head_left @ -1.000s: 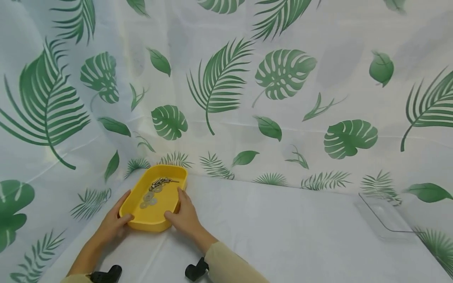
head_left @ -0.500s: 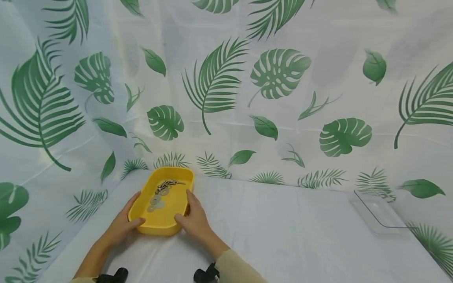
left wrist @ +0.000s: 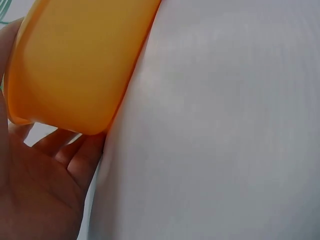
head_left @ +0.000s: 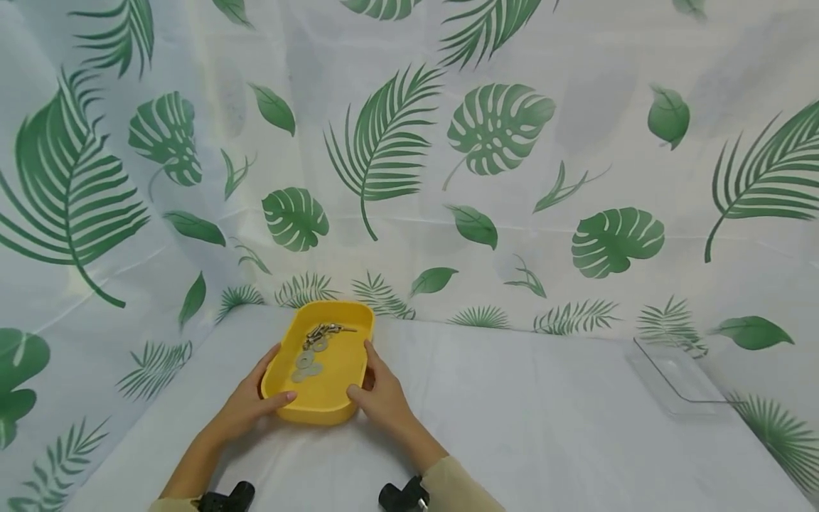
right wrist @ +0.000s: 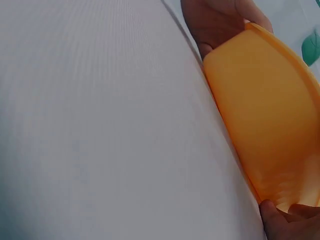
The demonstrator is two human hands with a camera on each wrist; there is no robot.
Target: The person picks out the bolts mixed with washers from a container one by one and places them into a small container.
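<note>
One yellow tray (head_left: 343,366) is near the far left corner of the white table (head_left: 512,419), where we see the left hand (head_left: 246,407) gripping its left side and the right hand (head_left: 386,404) gripping its right. In it we spot small screws (head_left: 322,334) heaped toward the far end, washers (head_left: 306,360) closer in; a clear box (head_left: 681,387) sits by the table's far right corner
</note>
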